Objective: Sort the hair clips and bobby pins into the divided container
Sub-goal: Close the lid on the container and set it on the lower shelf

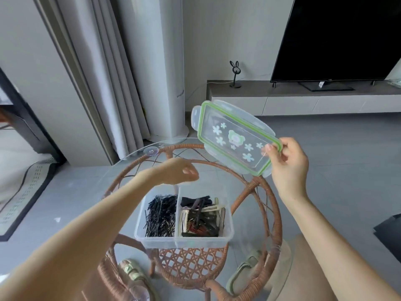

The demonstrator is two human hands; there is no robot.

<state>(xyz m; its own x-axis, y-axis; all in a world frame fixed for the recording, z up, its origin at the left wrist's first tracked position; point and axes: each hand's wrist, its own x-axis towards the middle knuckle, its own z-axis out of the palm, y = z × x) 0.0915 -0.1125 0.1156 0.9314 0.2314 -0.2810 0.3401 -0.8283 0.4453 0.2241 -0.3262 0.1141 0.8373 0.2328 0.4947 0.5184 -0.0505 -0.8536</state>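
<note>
A clear divided container [184, 241] stands on the round glass table [121, 170]. Its left compartment holds several black bobby pins [161, 216]. Its right compartment holds several dark and cream hair clips [200, 218]. My right hand [288, 168] pinches the near corner of the clear lid [232, 135], which has a green seal and flower stickers, and holds it tilted in the air above and to the right of the container. My left hand [184, 171] hovers just beyond the container's far edge, fingers loosely curled, holding nothing.
The glass top rests on a rattan frame [260, 192] with a woven lower shelf [191, 263]. A suction cup [151, 151] sits at the table's far edge. My feet in slippers [243, 272] show below. A TV stand [303, 96] lies beyond.
</note>
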